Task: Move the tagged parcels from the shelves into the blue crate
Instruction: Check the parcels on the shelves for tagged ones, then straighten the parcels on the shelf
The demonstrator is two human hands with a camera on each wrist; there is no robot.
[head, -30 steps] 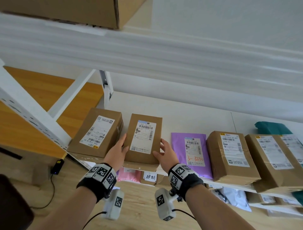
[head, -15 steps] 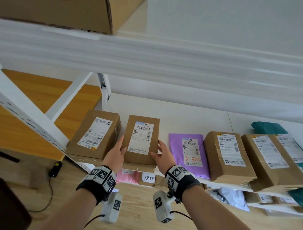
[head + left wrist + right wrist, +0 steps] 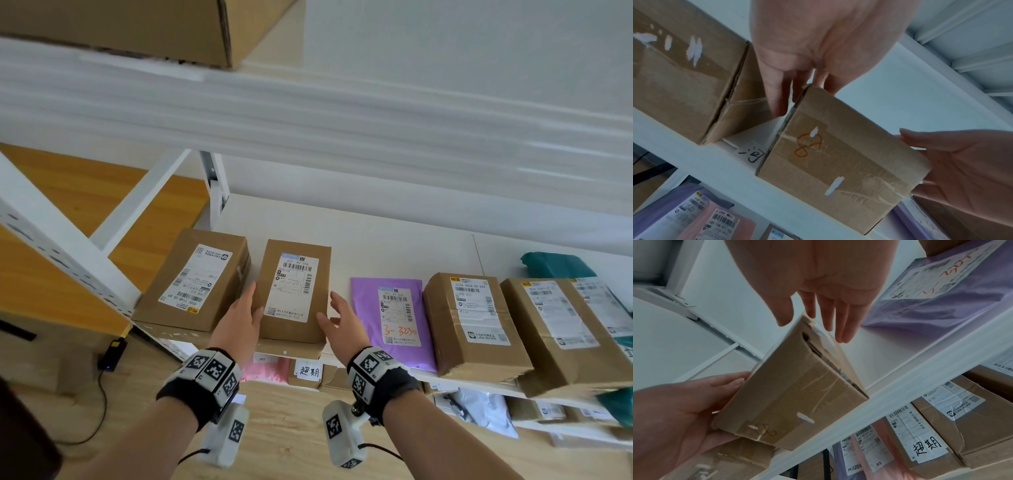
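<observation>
Cardboard parcel (image 3: pixel 294 291), boxy and tape-sealed, flanked by both flat palms.

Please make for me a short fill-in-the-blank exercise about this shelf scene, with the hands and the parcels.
1. The small cardboard box sits between the left hand and the ___ hand.
2. The flat mailer right of that box is ___ in colour.
3. On the box's taped end, the orange handwriting is the digit ___.
4. The larger cardboard box lies to the ___ of the small one.

Missing words: right; purple; 8; left
</observation>
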